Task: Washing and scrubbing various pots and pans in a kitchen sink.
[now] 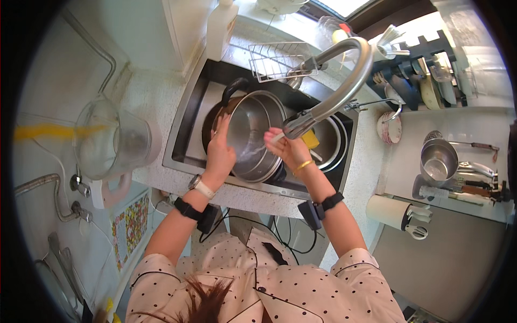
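A stainless steel pot (254,137) with black handles is tilted in the left part of the sink. My left hand (221,145) grips its near left wall, fingers on the outside. My right hand (286,147) is by the pot's right rim, palm up with fingers apart, under the pull-out spray head (299,124) of the faucet. Water runs from the head past the fingers; whether they touch the head cannot be told. Right of my right hand, a yellow sponge (310,139) lies in a metal bowl (329,139) in the sink.
A wire rack (282,60) stands behind the sink near a white bottle (221,30). At left is a blender jug (101,139). To the right are stacked small bowls (389,128), a saucepan (439,161), a knife block (387,210) and a dish rack (428,60).
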Available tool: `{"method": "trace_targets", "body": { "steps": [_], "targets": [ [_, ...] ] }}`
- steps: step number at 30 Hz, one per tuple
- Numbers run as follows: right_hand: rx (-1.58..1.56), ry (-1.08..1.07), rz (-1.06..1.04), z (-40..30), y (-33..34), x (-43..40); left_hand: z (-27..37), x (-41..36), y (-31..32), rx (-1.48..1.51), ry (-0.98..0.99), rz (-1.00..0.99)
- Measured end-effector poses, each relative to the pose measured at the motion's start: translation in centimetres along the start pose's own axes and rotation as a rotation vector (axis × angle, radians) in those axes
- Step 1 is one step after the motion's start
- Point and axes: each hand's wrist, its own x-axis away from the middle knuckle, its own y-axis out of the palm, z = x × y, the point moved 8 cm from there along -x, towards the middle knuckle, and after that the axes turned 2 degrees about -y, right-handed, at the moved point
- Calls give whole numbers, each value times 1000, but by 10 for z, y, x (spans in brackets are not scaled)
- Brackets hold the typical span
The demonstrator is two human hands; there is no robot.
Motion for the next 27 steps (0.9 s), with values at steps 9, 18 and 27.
{"method": "trace_targets", "body": {
  "steps": [9, 18, 27],
  "targets": [
    [-222, 101, -289, 44, -2, -47, -6, -3, 4, -38, 2, 16],
    [1073, 195, -627, 121, -5, -56, -6, -1, 2, -48, -28, -21],
    [2950, -1079, -462, 72, -27, -144, 2, -1, 6, -49, -5, -26]
  ]
}}
